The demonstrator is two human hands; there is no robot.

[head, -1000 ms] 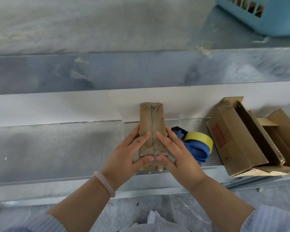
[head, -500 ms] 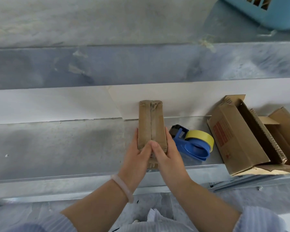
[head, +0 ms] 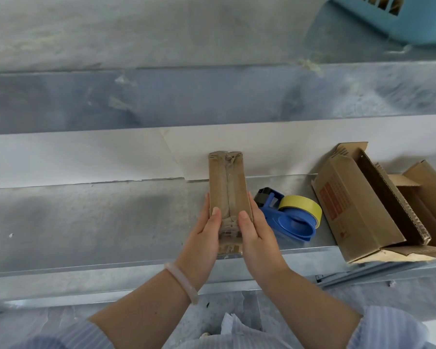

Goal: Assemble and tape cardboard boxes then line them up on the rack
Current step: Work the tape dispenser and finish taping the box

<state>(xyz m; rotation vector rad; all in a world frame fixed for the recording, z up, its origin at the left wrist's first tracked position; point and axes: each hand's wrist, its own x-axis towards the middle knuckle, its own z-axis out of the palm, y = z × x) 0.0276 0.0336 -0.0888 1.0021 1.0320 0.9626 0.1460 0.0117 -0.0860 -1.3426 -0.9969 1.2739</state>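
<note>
A narrow taped cardboard box (head: pixel 227 182) stands on the metal rack shelf (head: pixel 111 222), its far end against the white back panel. My left hand (head: pixel 207 235) grips its left side with the thumb on top. My right hand (head: pixel 254 233) grips its right side the same way. Clear tape runs along the seam on top of the box. A blue tape dispenser (head: pixel 290 220) with a yellow roll lies just right of my right hand.
Opened, unassembled cardboard boxes (head: pixel 358 205) lean together at the right end of the shelf. A light blue plastic basket (head: pixel 400 18) sits on the shelf above, top right. The shelf's front lip (head: pixel 111 270) runs across below my hands.
My hands slid from lying over the top of the box to its two sides, thumbs on top. The box stays in place on the shelf.
</note>
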